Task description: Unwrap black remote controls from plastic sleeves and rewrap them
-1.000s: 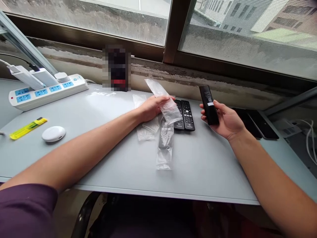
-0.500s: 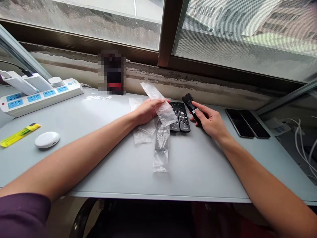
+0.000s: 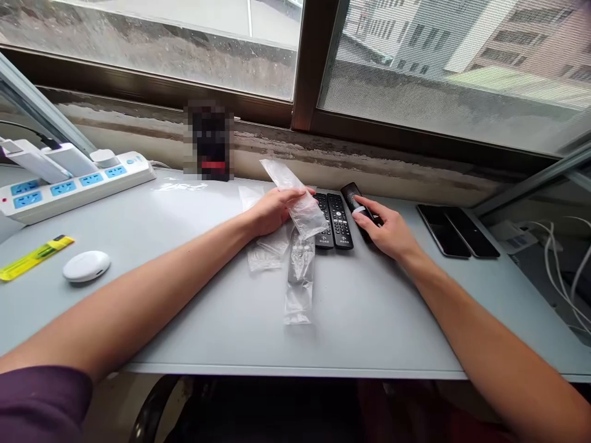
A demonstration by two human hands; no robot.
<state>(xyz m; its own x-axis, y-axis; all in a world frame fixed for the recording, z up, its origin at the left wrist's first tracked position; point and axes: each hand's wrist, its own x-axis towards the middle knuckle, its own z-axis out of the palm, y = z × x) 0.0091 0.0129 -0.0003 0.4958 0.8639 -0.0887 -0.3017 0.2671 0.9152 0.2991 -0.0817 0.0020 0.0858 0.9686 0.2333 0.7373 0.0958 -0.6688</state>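
Note:
My left hand (image 3: 271, 210) is closed on a clear plastic sleeve (image 3: 302, 212), pinched under the thumb and slanting across the middle of the desk. Beneath it lies a remote control in a clear bag (image 3: 300, 277), and more crumpled plastic bags (image 3: 265, 257) rest by the wrist. Two black remote controls (image 3: 340, 223) lie side by side, button faces up, the left one partly covered by the sleeve. My right hand (image 3: 385, 226) grips a third black remote control (image 3: 353, 194), close beside that pair; its label side faces me. Its lower end is hidden by my fingers.
Two dark phones (image 3: 457, 231) lie at the right. On the left are a white power strip (image 3: 78, 191) with plugged-in chargers, a yellow packet (image 3: 37, 257) and a white round case (image 3: 87, 266). A blurred-out dark object (image 3: 211, 141) stands by the window wall.
My right hand has lowered the remote control toward the desk, beside the other two, and turned it slightly. The left hand keeps its hold on the plastic sleeve.

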